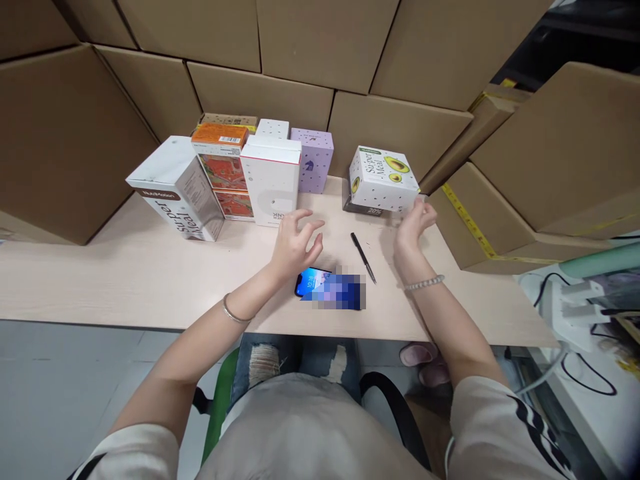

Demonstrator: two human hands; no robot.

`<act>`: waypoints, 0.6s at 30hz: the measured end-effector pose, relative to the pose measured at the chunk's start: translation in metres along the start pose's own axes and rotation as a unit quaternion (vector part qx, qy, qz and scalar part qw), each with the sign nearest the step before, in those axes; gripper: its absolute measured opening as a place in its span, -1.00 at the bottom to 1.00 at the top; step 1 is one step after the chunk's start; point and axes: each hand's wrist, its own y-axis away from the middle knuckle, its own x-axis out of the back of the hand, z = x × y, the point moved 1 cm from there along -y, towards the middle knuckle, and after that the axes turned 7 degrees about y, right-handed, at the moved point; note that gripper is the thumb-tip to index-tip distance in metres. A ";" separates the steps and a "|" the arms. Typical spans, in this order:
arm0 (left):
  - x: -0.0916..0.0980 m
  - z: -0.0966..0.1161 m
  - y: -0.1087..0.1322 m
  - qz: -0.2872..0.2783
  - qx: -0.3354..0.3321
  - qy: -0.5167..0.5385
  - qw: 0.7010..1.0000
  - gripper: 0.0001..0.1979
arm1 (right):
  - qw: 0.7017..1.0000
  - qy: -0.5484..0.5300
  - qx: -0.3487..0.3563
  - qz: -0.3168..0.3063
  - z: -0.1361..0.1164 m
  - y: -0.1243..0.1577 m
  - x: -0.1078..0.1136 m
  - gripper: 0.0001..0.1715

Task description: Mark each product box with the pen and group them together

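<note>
My left hand (296, 245) hovers over the table with its fingers spread and bent, holding nothing. It is in front of a tall white box (273, 180) and just above a phone (311, 283) with a lit screen, part of which is blurred out. My right hand (414, 225) is at the right front corner of a white Super Meal box (384, 179) with avocado pictures. Its fingers are loosely bent beside that corner; whether they touch it is hard to see. Beneath this box sits a dark box (363, 209) marked 20%. A black pen (363, 257) lies between my hands.
A large white NutriMotion box (177, 190), orange-topped boxes (220, 135), a small white dotted box (273, 128) and a purple box (314, 160) stand grouped at the back left. Cardboard cartons (260, 93) wall in the table (200, 287). Power plugs and cables (575, 303) are at right.
</note>
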 end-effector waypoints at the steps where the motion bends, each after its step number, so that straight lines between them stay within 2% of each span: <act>1: -0.002 0.000 0.001 0.001 0.011 0.009 1.000 -0.77 | 0.998 -0.001 0.011 0.056 -0.001 0.011 0.000 -0.56; 2: -0.003 -0.001 0.002 0.008 0.023 0.018 1.000 -0.71 | 0.998 -0.003 0.038 0.059 -0.005 0.024 -0.004 -0.64; 4: -0.005 -0.004 0.005 0.041 0.054 0.029 0.997 -0.52 | 0.990 -0.022 0.123 -0.061 -0.018 0.051 -0.018 -0.73; 6: -0.005 -0.010 0.007 0.085 0.094 0.025 0.992 -0.30 | 0.954 -0.036 0.205 -0.215 -0.035 0.078 -0.037 -0.75; 9: -0.003 -0.023 0.009 0.126 0.171 0.024 0.977 -0.15 | 0.920 -0.047 0.234 -0.309 -0.061 0.107 -0.067 -0.68; 12: 0.000 -0.041 0.009 0.145 0.264 0.066 0.951 -0.13 | 0.911 -0.065 0.230 -0.336 -0.082 0.122 -0.092 -0.59; 16: -0.001 -0.066 0.010 0.193 0.364 0.105 0.905 -0.10 | 0.928 -0.050 0.217 -0.300 -0.098 0.128 -0.116 -0.54; 18: -0.003 -0.072 0.012 0.207 0.394 0.116 0.888 -0.10 | 0.931 -0.049 0.207 -0.295 -0.100 0.129 -0.123 -0.52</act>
